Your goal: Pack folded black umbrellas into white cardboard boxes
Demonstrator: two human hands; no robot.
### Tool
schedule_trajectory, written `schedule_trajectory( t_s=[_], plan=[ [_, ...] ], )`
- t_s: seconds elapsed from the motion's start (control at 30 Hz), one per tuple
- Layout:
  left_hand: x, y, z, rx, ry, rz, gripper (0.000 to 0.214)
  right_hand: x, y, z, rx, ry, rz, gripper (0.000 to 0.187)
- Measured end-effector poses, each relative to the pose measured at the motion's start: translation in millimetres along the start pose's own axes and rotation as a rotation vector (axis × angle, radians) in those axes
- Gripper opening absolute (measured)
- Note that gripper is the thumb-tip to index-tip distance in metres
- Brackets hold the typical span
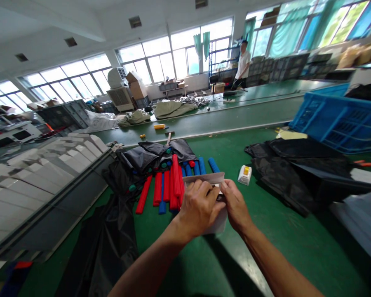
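A small white cardboard box (217, 225) is held above the green table in front of me, its top flap raised. My left hand (199, 204) lies over the box's opening with its fingers bent inward. Something dark and pale shows beneath those fingers, too hidden to name. My right hand (235, 204) grips the right edge of the box, thumb near the top. Red ribbed handles (175, 175) and blue ribbed handles (202, 165) lie just left of and behind the box. Black cloth pouches (145, 154) cover their far ends.
A grey crate (64, 206) full of white boxes stands at the left. Folded black bags (284, 173) lie at the right, before a blue basket (343, 117). A white and yellow dispenser (245, 175) sits between. A person (243, 66) stands beyond the far table.
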State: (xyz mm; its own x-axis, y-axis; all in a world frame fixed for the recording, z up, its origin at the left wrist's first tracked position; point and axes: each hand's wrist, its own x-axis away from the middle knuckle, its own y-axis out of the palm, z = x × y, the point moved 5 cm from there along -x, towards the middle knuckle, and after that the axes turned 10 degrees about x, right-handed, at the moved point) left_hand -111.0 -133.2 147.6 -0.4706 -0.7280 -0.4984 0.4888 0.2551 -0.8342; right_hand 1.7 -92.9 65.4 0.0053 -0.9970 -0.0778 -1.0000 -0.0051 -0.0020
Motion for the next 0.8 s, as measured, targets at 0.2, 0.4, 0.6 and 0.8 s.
schedule_trajectory(
  t_s=[0.2, 0.4, 0.6, 0.8],
  plan=[
    [-8.6, 1.9, -8.3, -0.082, -0.156, -0.025, 0.023, 0.6, -2.1, -2.6, 0.066, -0.073, 0.069, 0.035],
    [-20.5, 4.4, -11.5, -0.167, -0.336, -0.183, 0.027, -2.6, -3.4, -2.0, 0.115, -0.051, 0.06, 0.039],
    [-27.1, 1.0, -6.1, -0.182, -0.125, -0.247, 0.019, -1.5, -4.4, -16.7, 0.314, -0.055, 0.095, 0.029],
    [-20.0, -10.0, -14.8, -0.18, -0.186, -0.049, 0.017, -1.9, -4.8, -20.9, 0.342, -0.141, 0.107, 0.023]
  ],
)
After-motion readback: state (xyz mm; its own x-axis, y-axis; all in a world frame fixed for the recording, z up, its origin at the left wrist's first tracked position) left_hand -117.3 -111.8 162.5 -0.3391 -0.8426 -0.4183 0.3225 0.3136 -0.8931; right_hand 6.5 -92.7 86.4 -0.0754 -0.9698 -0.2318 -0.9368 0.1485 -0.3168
